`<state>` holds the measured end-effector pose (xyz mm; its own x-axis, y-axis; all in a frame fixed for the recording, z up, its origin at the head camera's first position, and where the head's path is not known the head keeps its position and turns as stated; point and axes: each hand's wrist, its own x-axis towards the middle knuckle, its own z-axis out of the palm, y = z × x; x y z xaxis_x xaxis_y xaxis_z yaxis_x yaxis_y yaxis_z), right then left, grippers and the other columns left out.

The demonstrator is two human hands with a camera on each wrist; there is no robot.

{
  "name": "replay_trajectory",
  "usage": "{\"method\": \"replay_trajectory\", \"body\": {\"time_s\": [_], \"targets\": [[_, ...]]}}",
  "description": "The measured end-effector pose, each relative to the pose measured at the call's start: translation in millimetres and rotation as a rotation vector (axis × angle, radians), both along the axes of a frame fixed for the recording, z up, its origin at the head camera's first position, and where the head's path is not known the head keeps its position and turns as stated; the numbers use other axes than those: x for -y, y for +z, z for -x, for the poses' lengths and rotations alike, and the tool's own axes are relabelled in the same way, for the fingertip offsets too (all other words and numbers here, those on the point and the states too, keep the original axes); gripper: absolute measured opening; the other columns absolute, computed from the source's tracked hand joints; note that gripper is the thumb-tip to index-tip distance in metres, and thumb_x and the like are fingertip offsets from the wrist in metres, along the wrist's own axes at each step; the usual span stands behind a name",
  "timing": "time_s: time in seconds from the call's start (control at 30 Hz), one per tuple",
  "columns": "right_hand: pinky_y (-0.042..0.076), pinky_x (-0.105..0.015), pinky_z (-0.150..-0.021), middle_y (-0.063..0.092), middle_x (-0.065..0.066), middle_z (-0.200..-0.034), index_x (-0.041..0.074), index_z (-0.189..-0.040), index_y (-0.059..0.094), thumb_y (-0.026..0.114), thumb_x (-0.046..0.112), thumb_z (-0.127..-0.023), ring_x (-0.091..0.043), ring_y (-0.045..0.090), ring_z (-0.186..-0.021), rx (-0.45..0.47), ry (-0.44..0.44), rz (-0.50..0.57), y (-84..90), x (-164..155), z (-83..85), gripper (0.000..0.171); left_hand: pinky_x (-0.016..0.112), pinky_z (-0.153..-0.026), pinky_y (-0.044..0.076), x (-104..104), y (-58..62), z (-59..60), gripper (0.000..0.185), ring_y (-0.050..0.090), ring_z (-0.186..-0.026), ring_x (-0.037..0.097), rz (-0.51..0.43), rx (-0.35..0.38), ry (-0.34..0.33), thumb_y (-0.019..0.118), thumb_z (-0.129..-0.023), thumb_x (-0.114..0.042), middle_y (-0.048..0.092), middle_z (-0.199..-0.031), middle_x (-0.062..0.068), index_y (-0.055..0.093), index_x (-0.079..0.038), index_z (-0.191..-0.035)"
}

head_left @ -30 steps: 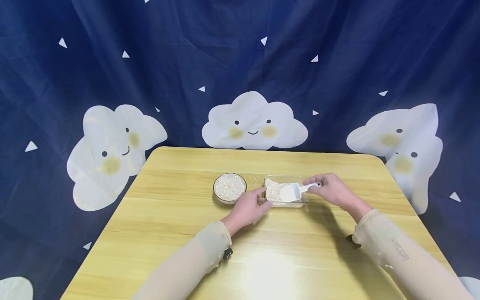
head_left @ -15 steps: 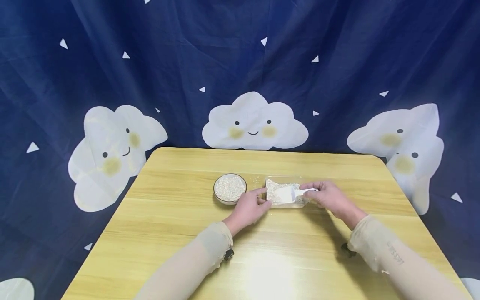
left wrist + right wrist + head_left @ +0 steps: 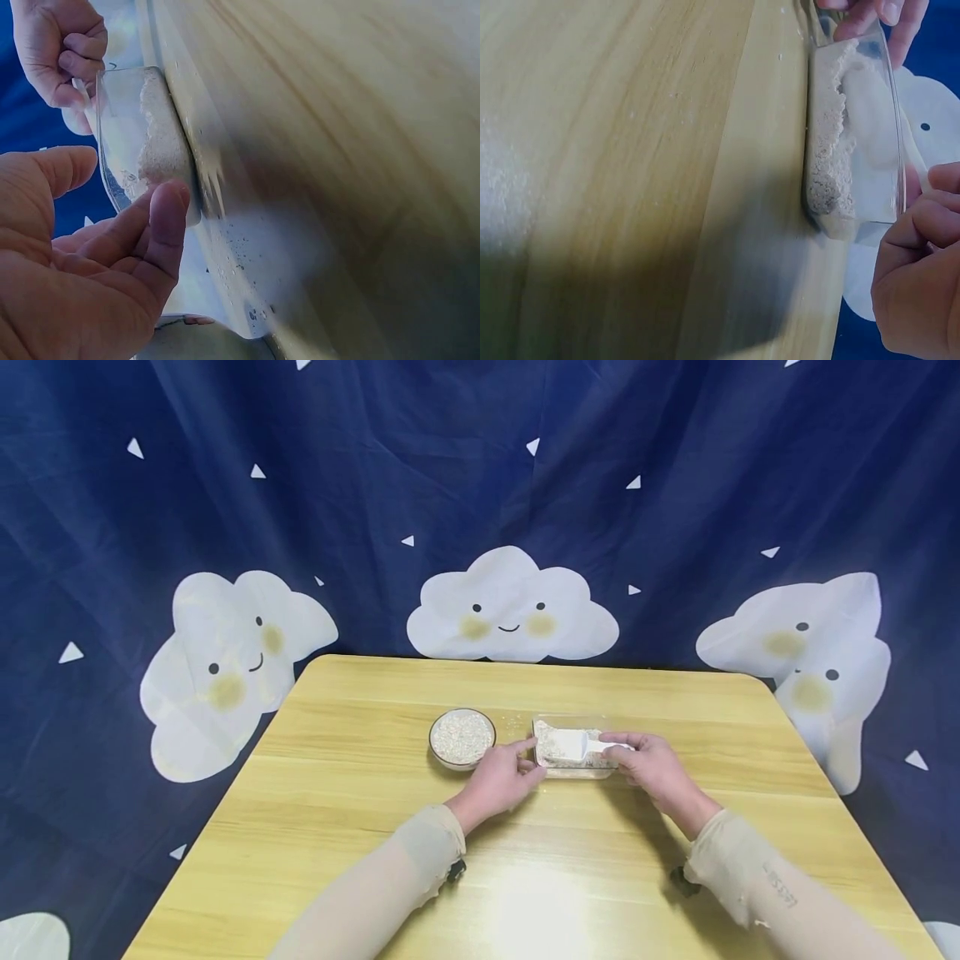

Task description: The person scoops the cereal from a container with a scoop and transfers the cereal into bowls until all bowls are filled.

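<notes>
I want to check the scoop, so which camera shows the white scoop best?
The head view: the white scoop lies whole in the clear tray, its handle held by the right hand. The right wrist view shows it blurred through the tray wall; the left wrist view barely shows it.

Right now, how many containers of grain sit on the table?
2: a round bowl left of centre, just beyond the left hand, and a clear tray beside it, between both hands. None seems hidden.

White scoop (image 3: 573, 745), cloud-patterned navy backdrop (image 3: 480, 485)
</notes>
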<state>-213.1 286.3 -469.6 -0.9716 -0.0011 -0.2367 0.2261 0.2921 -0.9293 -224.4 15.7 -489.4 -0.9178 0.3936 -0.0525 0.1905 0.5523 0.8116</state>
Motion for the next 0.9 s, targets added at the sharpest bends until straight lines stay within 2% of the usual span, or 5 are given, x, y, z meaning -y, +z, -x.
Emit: {"method": "replay_trajectory", "body": {"time_s": [0.13, 0.37, 0.53, 0.7, 0.9], "targets": [[0.033, -0.021, -0.049, 0.041, 0.015, -0.058, -0.006, -0.152, 0.054, 0.066, 0.012, -0.099, -0.002, 0.034, -0.052, -0.011, -0.022, 0.057, -2.2, -4.7, -1.6, 0.056, 0.023, -0.044, 0.049, 1.3, -1.2, -0.4, 0.067, 0.051, -0.040, 0.009, 0.017, -0.010, -0.013, 0.073, -0.102, -0.029, 0.077, -0.131, 0.012, 0.047, -0.014, -0.162], [0.032, -0.017, -0.051, 0.061, 0.016, -0.075, -0.001, -0.146, 0.059, 0.065, 0.012, -0.104, -0.001, 0.037, -0.056, -0.017, -0.041, 0.235, -10.0, -23.4, -5.4, 0.044, 0.034, -0.093, 0.063, 4.6, -0.7, -2.7, 0.069, 0.061, -0.047, 0.008, 0.055, -0.062, -0.029, 0.071, -0.102, -0.033, 0.076, -0.134, 0.012, 0.045, -0.015, -0.163], [0.023, -0.018, -0.051, 0.070, 0.011, -0.083, 0.020, -0.117, 0.076, 0.056, 0.004, -0.108, 0.000, 0.037, -0.057, -0.028, -0.008, 0.511, -17.7, -39.8, -6.5, 0.028, 0.030, -0.073, 0.063, 6.5, 1.2, -4.2, 0.070, 0.060, -0.049, 0.010, 0.051, -0.047, -0.057, 0.071, -0.102, -0.035, 0.073, -0.138, 0.016, 0.044, -0.014, -0.164], [0.012, -0.020, -0.054, 0.079, 0.005, -0.100, 0.016, -0.118, 0.075, 0.043, 0.000, -0.112, -0.004, 0.023, -0.062, -0.086, 0.091, 0.787, -16.7, -51.5, -4.2, 0.037, 0.026, -0.068, 0.062, 8.8, 3.9, -7.4, 0.069, 0.068, -0.063, 0.011, 0.056, -0.066, -0.092, 0.069, -0.103, -0.036, 0.072, -0.140, 0.017, 0.045, -0.012, -0.163], [0.011, -0.021, -0.055, 0.080, 0.003, -0.097, 0.015, -0.118, 0.074, 0.043, 0.000, -0.112, -0.007, 0.021, -0.064, -0.096, 0.104, 0.805, -10.4, -52.7, -0.6, 0.035, 0.039, -0.094, 0.061, 20.1, 9.3, -12.7, 0.067, 0.069, -0.078, 0.005, 0.044, -0.124, -0.133, 0.069, -0.101, -0.038, 0.075, -0.136, 0.012, 0.050, -0.013, -0.160]]}}
